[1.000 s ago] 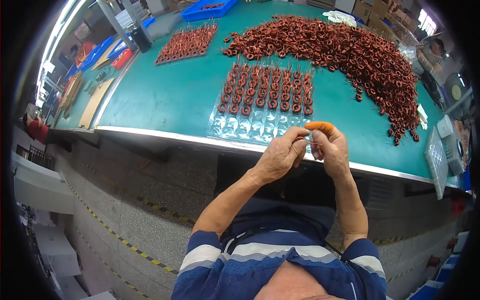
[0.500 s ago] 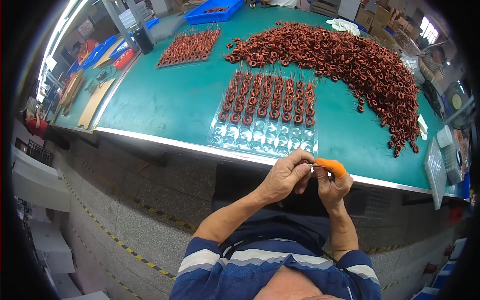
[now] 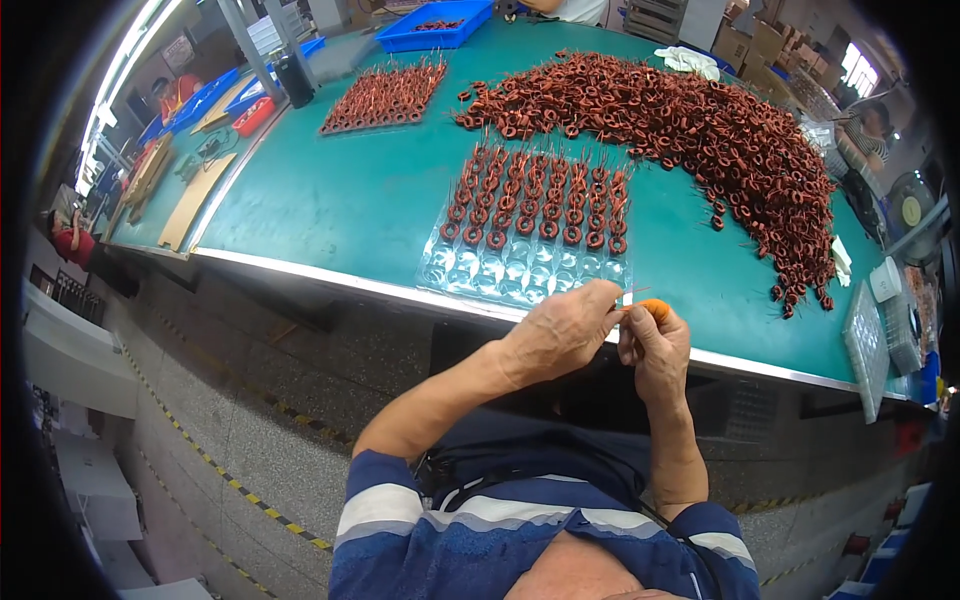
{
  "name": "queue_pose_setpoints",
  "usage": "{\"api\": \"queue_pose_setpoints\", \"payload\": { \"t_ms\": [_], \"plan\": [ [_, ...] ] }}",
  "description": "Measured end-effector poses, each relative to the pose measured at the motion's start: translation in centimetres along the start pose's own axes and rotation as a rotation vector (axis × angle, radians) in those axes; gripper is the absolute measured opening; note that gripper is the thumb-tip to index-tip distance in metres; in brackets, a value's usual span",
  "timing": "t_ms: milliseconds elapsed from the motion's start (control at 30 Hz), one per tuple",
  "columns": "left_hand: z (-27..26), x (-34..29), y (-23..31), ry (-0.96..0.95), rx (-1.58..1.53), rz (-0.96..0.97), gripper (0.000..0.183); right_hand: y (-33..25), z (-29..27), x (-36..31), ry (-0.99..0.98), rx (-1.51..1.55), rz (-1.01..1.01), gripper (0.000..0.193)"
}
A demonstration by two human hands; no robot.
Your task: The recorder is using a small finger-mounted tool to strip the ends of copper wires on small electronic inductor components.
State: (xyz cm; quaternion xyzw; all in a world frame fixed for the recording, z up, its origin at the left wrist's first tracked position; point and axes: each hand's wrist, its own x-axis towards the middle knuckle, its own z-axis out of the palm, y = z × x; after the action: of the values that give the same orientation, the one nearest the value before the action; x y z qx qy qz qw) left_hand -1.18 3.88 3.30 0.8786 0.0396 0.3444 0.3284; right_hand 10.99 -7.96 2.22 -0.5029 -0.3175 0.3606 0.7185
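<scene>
My left hand (image 3: 562,332) is closed, its back turned up, just over the table's near edge. Beside it my right hand (image 3: 657,345), with an orange finger cot (image 3: 655,308) on its index finger, is pinched shut. The fingertips meet around a small copper-wound ring coil, mostly hidden by the fingers; thin reddish wire leads show there. Just beyond my hands lies a clear plastic tray (image 3: 462,272). Coils (image 3: 549,229) with upright leads stand in its far rows; the pockets in the near rows hold none.
A large heap of loose coils (image 3: 660,110) spreads over the green table (image 3: 330,205). A second filled tray (image 3: 375,105) and a blue bin (image 3: 432,38) are at the far left. White cloth (image 3: 688,62) lies behind the heap. Stacked clear trays (image 3: 866,345) stand at the right edge.
My left hand has rolled over and moved slightly forward, so its back now faces up and hides the coil. My right hand has curled in, the orange-covered finger bending.
</scene>
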Motion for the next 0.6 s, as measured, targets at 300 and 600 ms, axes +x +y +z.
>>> {"api": "queue_pose_setpoints", "payload": {
  "t_ms": [300,600],
  "plan": [
    [-3.2,1.1,1.8,-0.371,0.11,0.177,0.026,-0.9,-1.1,0.0,-0.072,0.17,0.175,0.02],
    [-1.6,0.6,2.6,-0.227,-0.14,-0.13,0.033,-1.5,0.6,-2.9,0.268,-0.656,-0.479,0.016]
  ]
}}
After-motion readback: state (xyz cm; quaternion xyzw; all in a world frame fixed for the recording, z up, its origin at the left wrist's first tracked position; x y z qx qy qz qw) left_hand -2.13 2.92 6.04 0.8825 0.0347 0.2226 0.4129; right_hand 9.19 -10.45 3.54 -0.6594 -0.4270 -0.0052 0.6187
